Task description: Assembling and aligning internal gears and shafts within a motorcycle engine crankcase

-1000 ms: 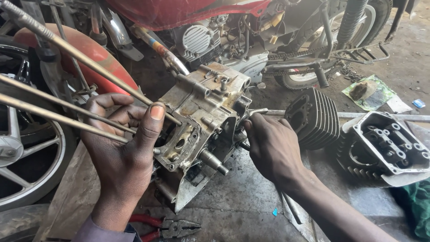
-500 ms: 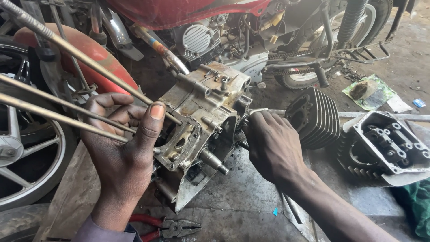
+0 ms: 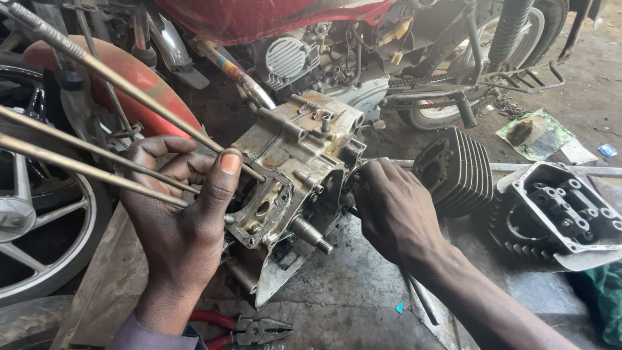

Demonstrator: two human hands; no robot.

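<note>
A grimy metal engine crankcase point(image 3: 295, 175) stands tilted on a greasy metal bench point(image 3: 350, 304), a short shaft sticking out of its lower front. My left hand point(image 3: 178, 220) grips its left edge, thumb pressed on the casing rim, several long thin studs running between the fingers. My right hand point(image 3: 392, 210) is curled against the crankcase's right side; whatever the fingers hold is hidden behind the casing.
A black finned cylinder point(image 3: 457, 168) and a cylinder head point(image 3: 560, 217) lie at the right. Red-handled pliers point(image 3: 243, 329) lie at the bench's front edge. A red motorcycle point(image 3: 311, 45) stands behind; a spoked wheel point(image 3: 35, 227) is at left.
My right hand has shifted slightly up and in toward the crankcase's right side. My left hand and the crankcase stay put.
</note>
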